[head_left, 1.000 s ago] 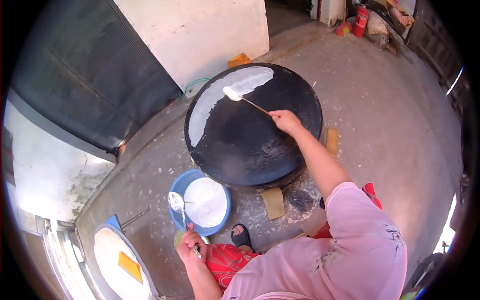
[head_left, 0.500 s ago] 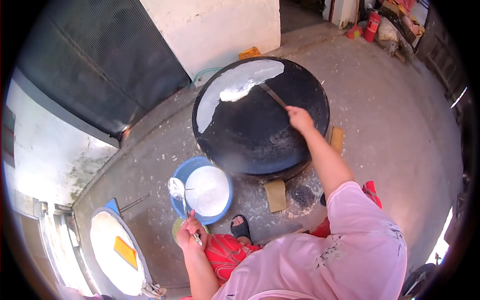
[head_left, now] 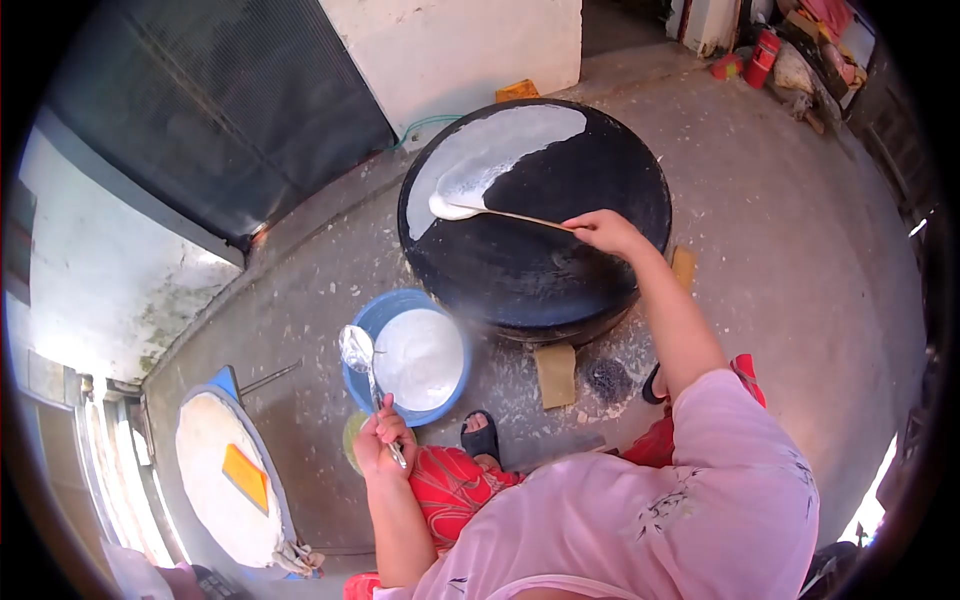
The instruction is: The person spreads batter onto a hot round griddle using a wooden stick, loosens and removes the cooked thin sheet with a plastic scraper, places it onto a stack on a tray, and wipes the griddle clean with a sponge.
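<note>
My right hand [head_left: 606, 233] grips the near end of a thin wooden spreader [head_left: 525, 218] over a large round black griddle [head_left: 560, 270]. The spreader's far end rests against a pool of white batter [head_left: 455, 206]. A thin film of batter [head_left: 500, 145] curves along the griddle's far and left side. In my left hand [head_left: 386, 440] is a metal ladle [head_left: 357, 350], its bowl coated white and held up beside a blue tub [head_left: 358, 382]. White batter [head_left: 420, 360] fills much of that tub.
At lower left, a yellow scraper [head_left: 246, 477] lies on a round pale stack [head_left: 210, 500]. A tan block [head_left: 556, 377] sits at the griddle's near side, another [head_left: 684, 266] at its right. A red fire extinguisher [head_left: 762, 58] stands at the far right.
My right hand has turned the spreader, its far end sweeping left and toward me. The batter pool has moved left along the griddle and the film has widened. My left hand keeps the ladle nearly still.
</note>
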Available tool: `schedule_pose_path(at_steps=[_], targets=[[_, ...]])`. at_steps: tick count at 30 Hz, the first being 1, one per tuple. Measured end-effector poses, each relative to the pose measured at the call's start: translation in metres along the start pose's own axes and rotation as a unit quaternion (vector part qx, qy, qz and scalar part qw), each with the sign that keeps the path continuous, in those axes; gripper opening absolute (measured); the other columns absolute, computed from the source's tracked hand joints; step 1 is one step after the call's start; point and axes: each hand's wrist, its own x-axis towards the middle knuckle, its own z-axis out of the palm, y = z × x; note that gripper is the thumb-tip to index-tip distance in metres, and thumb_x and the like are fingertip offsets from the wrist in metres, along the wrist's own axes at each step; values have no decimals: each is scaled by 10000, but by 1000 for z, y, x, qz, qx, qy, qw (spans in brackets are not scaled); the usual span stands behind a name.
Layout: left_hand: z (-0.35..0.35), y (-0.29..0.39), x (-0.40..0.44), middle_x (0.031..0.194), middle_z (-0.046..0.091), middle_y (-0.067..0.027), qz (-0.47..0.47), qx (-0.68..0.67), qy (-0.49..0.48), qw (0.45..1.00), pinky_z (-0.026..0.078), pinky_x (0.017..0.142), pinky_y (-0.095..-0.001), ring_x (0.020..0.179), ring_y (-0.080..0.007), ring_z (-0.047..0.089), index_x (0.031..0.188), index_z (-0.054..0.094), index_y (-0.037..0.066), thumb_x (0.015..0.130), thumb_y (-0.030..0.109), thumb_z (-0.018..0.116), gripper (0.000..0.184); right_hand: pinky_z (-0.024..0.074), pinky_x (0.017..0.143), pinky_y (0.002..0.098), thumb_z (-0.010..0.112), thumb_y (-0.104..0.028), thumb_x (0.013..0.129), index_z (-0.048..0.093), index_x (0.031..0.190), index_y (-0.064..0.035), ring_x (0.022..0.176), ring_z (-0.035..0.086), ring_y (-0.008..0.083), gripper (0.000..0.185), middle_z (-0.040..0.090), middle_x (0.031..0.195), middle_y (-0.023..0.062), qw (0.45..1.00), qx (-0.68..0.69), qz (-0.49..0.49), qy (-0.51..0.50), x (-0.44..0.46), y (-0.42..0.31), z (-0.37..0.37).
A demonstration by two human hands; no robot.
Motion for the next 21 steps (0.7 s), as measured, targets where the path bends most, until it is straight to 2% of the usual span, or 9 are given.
schedule_pose_path(at_steps=[1,3,5,7,11,13,17,19,21], targets=[[-3,4,4,685,449,-48,-7,-4,-5,1000,353,377,-210,481,-105,415,1051,437,-78,900,98,319,260,441,806,295,507,-144,832,603,1087,-129,909,604,215,273,632,988,104,1000,-2,-1,-1,0,6,3],[-7,3,2,706,454,-52,-13,-10,-4,1000,342,381,-208,488,-101,405,1059,447,-64,905,120,328,267,440,807,297,502,-137,836,604,1085,-127,919,602,212,269,630,993,110,978,0,67,200,3,25,23],[2,-3,-1,706,456,-51,15,15,18,1000,343,384,-207,487,-98,405,1052,454,-64,907,128,331,270,438,815,298,507,-175,837,607,1073,-132,926,597,231,261,623,1006,113,984,35,2,174,14,22,59],[4,-3,-1,707,457,-52,7,13,16,1000,342,384,-208,486,-98,403,1056,453,-65,911,136,326,278,444,796,290,517,-171,830,607,1076,-142,903,602,233,264,626,990,116,993,-43,-28,107,8,-7,75],[-2,2,-1,714,462,-53,-4,16,4,1000,343,388,-211,490,-99,399,1066,449,-66,921,157,311,300,449,788,291,519,-186,829,608,1078,-153,894,599,246,266,624,982,115,998,-17,7,54,-5,-15,44],[-4,2,-1,716,463,-54,2,16,1,1000,343,389,-212,492,-99,399,1069,448,-66,923,160,306,304,451,790,294,521,-191,828,611,1075,-165,896,599,237,264,625,984,106,993,-44,14,112,-2,-10,61],[-4,3,-2,716,464,-58,0,14,-10,1000,342,392,-212,496,-99,400,1076,445,-67,926,162,298,311,449,822,335,511,-257,826,607,1078,-257,953,578,235,270,616,1019,60,994,-96,14,57,-21,-32,65],[-6,6,-2,718,463,-59,-5,11,-10,1000,340,392,-213,498,-99,400,1080,441,-67,927,163,295,313,457,753,300,540,-214,816,620,1060,-206,826,610,229,257,634,904,102,987,-150,-15,58,-42,-34,44],[-5,7,-1,720,461,-60,-10,6,-13,1000,339,392,-213,500,-100,400,1084,438,-68,928,164,293,316,457,754,288,536,-210,821,618,1064,-216,825,612,223,256,636,903,102,992,-121,-6,44,-54,-30,32]])
